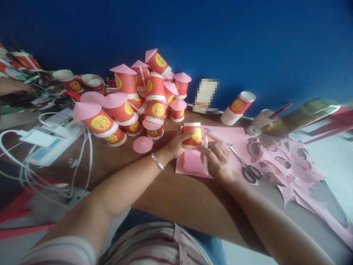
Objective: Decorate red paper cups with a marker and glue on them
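My left hand (pixel 176 144) is wrapped round the side of a red paper cup (pixel 190 141) with a yellow printed emblem and a white band at its top. In my right hand (pixel 220 160) is a slim white marker (pixel 206 156), upright beside the cup, its lower end orange. The right fingertips come close to the cup's lower right; whether they touch it I cannot tell. Under both hands lie pink paper sheets (pixel 239 137), with a small stack of pink pieces (pixel 192 162). A second pen (pixel 217 136) and black-handled scissors (pixel 250 173) lie right of the marker.
Red cups with pink cone tops (pixel 125 79) are piled at left. A pink disc (pixel 142 144) lies before them. White cables and a power strip (pixel 48 141) occupy the left side. Stacked cups (pixel 238 106) lean on the blue wall. Pink offcuts (pixel 289 162) spread at right.
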A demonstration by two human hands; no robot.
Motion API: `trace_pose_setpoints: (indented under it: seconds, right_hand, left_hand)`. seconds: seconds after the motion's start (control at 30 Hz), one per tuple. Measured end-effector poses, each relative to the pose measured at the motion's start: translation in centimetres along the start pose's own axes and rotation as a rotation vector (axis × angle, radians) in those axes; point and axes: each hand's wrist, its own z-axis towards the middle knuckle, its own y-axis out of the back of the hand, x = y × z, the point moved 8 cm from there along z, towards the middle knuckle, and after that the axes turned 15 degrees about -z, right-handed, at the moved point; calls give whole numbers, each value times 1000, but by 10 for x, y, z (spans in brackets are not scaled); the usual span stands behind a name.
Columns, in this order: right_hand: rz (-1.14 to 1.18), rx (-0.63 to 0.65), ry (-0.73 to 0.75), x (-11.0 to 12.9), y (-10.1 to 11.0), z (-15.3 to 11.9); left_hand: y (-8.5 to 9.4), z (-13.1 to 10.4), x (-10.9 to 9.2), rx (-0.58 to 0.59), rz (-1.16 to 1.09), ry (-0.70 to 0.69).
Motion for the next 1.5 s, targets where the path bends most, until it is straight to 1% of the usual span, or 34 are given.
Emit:
trace_pose_setpoints:
  seconds: [0.1, 0.23, 0.37, 0.5, 0.63, 0.83, 0.97, 1.13, 1.5]
  right_hand:
    - [22, -3, 14, 1, -1, -1]
    - [59, -4, -74, -7, -3, -3]
    - [105, -7, -122, -13, -4, -2]
    - [68, -22, -86, -11, -2, -2]
    - [46, -7, -23, -5, -2, -2]
    - [248, -31, 4, 8, 14, 8]
    - [332, -48, -85, 8, 22, 14]
    - [362, -23, -250, -1, 18, 12]
    - [408, 30, -246, 0, 14, 16]
  left_hand:
    - [2, -1, -2, -31, 22, -34]
    - [-1, 2, -2, 5, -26, -17]
    - [-1, 3, -2, -7, -76, -7]
    - [-1, 3, -1, -14, -84, 0]
    - [1, 2, -2, -36, -28, -52]
    - [8, 2, -5, -83, -29, -62]
    - [12, 3, -4, -122, -19, -52]
    - [16, 5, -3, -120, 0, -85]
    - [10, 0, -5, -116, 59, -97]
